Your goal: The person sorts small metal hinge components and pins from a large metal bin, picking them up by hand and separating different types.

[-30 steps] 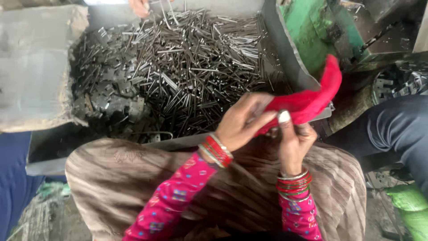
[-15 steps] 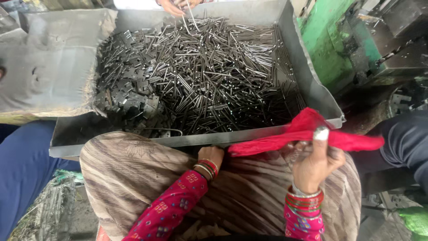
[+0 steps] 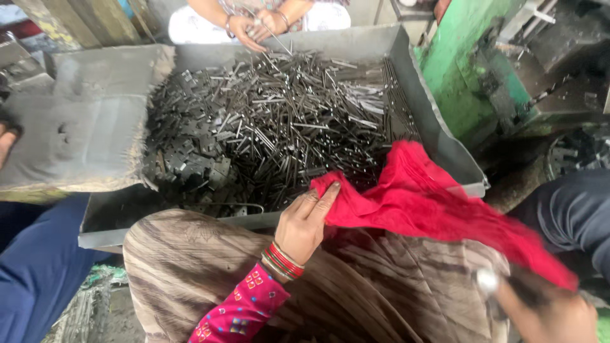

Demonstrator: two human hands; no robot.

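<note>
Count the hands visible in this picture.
4: left hand on the red cloth; right hand, blurred, bottom right; another person's two hands at the tray's far edge. Others may be hidden.

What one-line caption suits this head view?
Left hand and right hand spread a red cloth over a lap beside a metal tray of rods.

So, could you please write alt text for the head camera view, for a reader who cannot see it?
A person's left hand and right hand spread a red cloth over their lap, in front of a grey metal tray heaped with dark metal rods. Across the tray, another person's hands handle rods.
</note>
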